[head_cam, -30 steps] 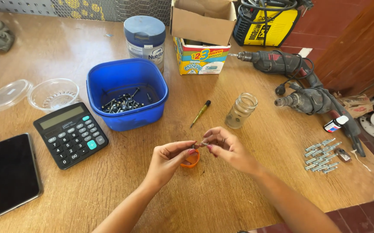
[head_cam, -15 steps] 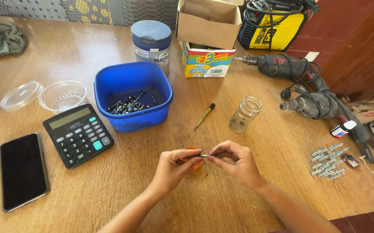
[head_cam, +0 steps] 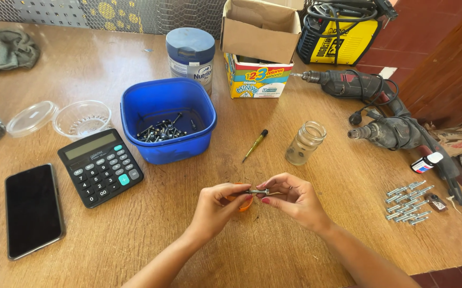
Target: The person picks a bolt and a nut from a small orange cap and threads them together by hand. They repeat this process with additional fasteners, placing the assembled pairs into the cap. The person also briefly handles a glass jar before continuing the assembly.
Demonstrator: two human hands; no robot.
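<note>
Head view: our left hand (head_cam: pixel 217 205) and right hand (head_cam: pixel 289 200) pinch a small bolt (head_cam: pixel 256 191) between their fingers. It looks hard, light and slippery, so we hold both ends.

A colourful open cardboard box (head_cam: pixel 260 50) stands far centre, with a blue-lidded cylindrical tin (head_cam: pixel 190 53) bearing a pale label at its left. Near left lie a black calculator (head_cam: pixel 100 166) with a grey screen and a dark-screened phone (head_cam: pixel 33 209).
</note>
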